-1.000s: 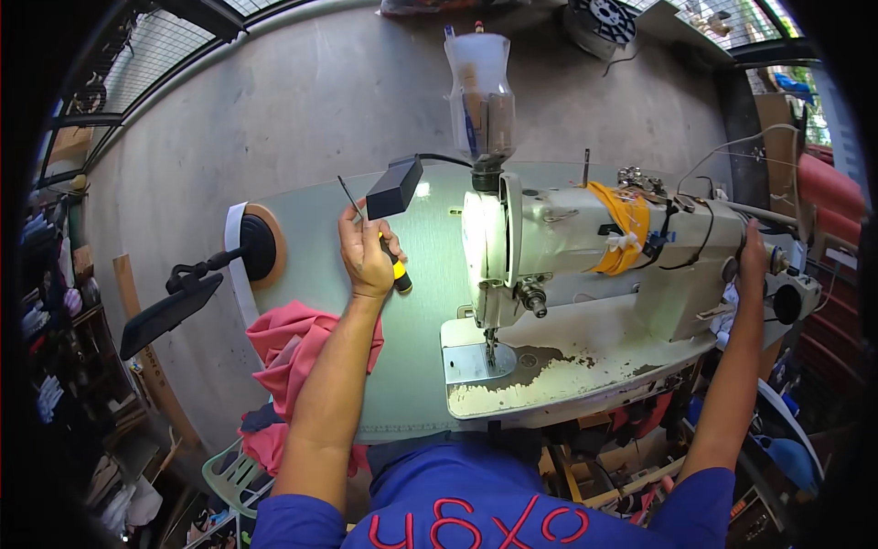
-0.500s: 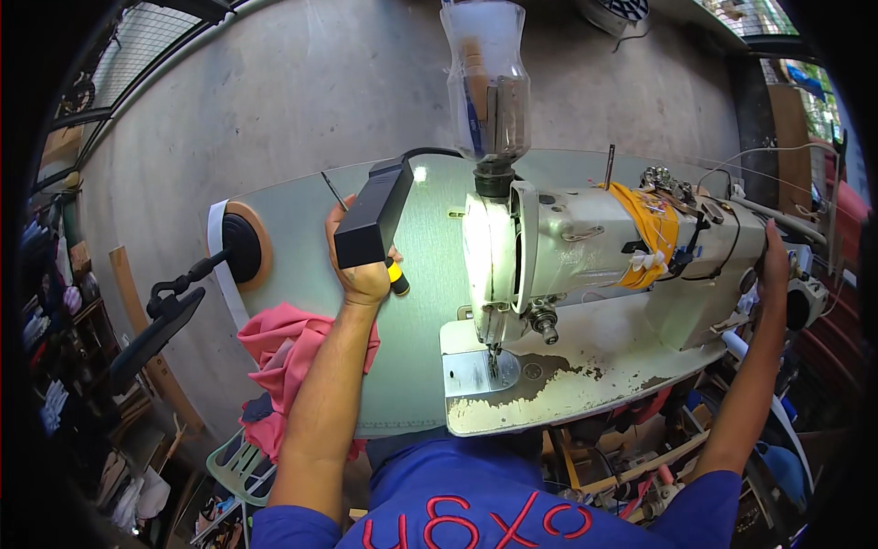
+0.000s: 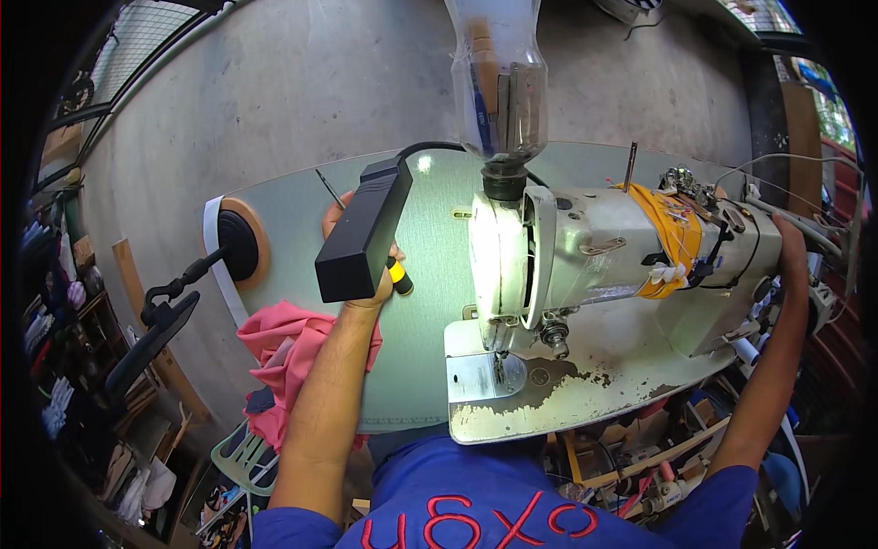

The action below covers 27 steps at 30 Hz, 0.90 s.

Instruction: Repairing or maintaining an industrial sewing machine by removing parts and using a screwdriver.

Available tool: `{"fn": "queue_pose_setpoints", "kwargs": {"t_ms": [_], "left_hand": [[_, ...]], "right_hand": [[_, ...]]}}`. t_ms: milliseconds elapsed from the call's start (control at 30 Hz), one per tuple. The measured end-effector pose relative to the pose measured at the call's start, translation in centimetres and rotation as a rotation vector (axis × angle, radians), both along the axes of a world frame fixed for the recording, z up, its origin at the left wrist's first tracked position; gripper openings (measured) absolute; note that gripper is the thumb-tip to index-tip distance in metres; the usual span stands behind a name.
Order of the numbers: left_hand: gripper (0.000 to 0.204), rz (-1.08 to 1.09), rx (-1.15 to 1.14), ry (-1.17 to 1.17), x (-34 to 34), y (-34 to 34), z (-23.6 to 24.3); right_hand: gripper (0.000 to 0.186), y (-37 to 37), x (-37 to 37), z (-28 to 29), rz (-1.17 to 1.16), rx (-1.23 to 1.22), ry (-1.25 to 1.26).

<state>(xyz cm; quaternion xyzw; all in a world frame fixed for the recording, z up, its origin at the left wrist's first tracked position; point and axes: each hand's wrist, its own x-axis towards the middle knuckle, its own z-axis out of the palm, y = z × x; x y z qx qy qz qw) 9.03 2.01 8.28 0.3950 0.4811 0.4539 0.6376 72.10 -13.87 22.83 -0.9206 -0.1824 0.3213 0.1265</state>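
My left hand (image 3: 331, 220) is closed round a screwdriver with a yellow and black handle (image 3: 399, 276); its thin shaft points up and left. A black box-shaped lamp head (image 3: 366, 233) hangs in front and hides most of that hand. Far to the right, my right hand (image 3: 792, 245) reaches round the end of a white sewing machine (image 3: 594, 242), its fingers hidden behind the body. The needle area (image 3: 500, 366) is lit above a worn bed with chipped paint. Yellow cloth (image 3: 675, 238) is wrapped round the machine's arm.
Pink cloth (image 3: 283, 352) drapes over the table's left edge beside my left forearm. A black round stand base (image 3: 240, 249) sits at the far left. An upturned clear bottle (image 3: 501, 91) holding tools rises above the machine head. Thin cables (image 3: 777, 157) run at the right.
The view has shifted slightly, so the machine appears a little larger and farther right. The lamp head now covers more of my left hand. The screwdriver stays in my left hand.
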Motion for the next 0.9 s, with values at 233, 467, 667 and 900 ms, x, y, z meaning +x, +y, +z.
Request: {"fn": "queue_pose_setpoints", "kwargs": {"t_ms": [233,467,667,900], "left_hand": [[0.03,-0.013,0.108,0.192,-0.4,-0.2,-0.9],[0.056,-0.021,0.035,0.028,0.0,0.0,0.2],[0.031,-0.105,0.124,0.065,-0.2,0.0,0.2],[0.032,-0.015,0.11,0.103,0.3,0.1,0.2]], "right_hand": [[0.047,-3.9,-3.3,-0.3,-0.303,0.551,0.262],[0.049,-5.6,-2.7,-1.3,-0.333,0.639,0.271],[0.051,-3.8,-1.0,-1.0,-0.26,0.386,0.13],[0.051,-3.3,0.0,-1.9,-0.107,0.337,0.036]]}}
